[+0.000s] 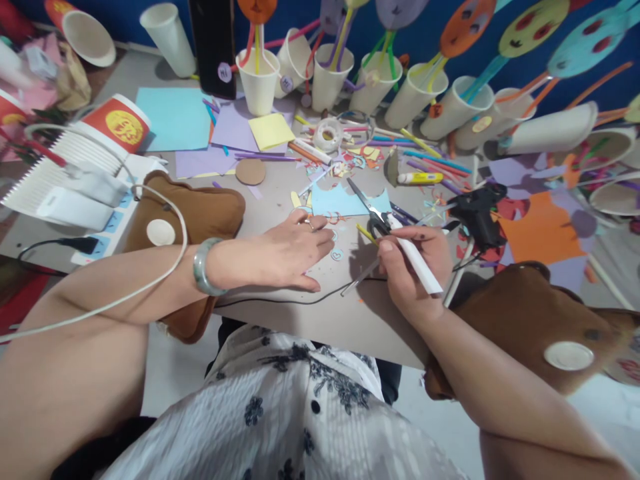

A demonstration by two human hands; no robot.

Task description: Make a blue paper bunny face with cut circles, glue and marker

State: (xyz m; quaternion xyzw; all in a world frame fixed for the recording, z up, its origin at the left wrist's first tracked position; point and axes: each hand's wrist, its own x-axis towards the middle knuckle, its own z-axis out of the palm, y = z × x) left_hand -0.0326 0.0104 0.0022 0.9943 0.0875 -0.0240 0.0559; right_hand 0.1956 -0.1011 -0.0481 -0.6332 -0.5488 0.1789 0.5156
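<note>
My left hand [275,252] lies palm down on the table [280,327], fingers stretched, holding nothing. Its fingertips are near a small pale-blue paper disc with a heart [337,255]. In my right hand [425,267] a white marker [414,263] is gripped between thumb and fingers, slanting, with its dark end towards the scissors [379,219]. Those scissors lie beside a cut sheet of light-blue paper [335,201]. Under the right hand a clear rod [360,277] rests on the table.
White paper cups [260,83] with coloured paper faces on sticks line the back. A black glue gun [483,217] and orange paper [543,230] lie right. Brown cushions [200,207] sit under my forearms. A white cable [183,247] crosses my left arm. Paper scraps surround a tape roll [319,135].
</note>
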